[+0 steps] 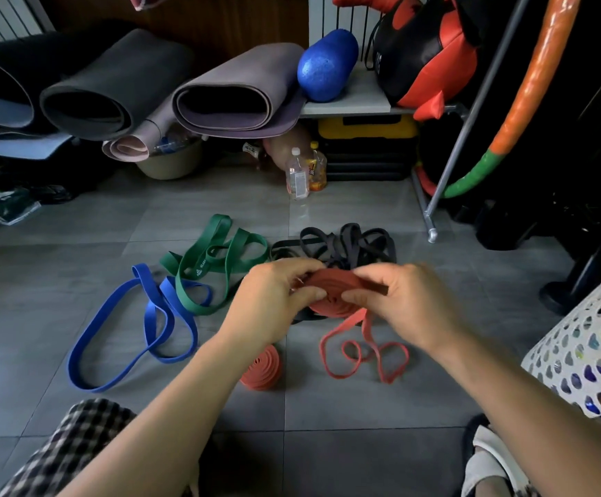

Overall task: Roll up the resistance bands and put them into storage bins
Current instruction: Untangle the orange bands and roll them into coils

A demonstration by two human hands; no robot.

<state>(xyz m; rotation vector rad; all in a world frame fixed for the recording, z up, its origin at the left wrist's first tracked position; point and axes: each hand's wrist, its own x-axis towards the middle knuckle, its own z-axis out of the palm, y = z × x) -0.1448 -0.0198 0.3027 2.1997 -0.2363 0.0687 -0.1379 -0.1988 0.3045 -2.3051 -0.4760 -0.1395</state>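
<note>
A person works low over a tiled floor (58,227), both hands lifted above it. The left hand (273,299) and right hand (403,299) each pinch a half-wound red band (331,294), the grip of both clamped on the coil, probably to keep it tight while its loose tail (341,327) trails down at six o'clock. One finished red roll (261,367) lies at seven o'clock. Unrolled: one blue band (130,335) at nine, one green band (216,260) at eleven, and a black tangle (349,245) at twelve, its count unclear. One white perforated bin (585,353) stands at four o'clock, within reach.
</note>
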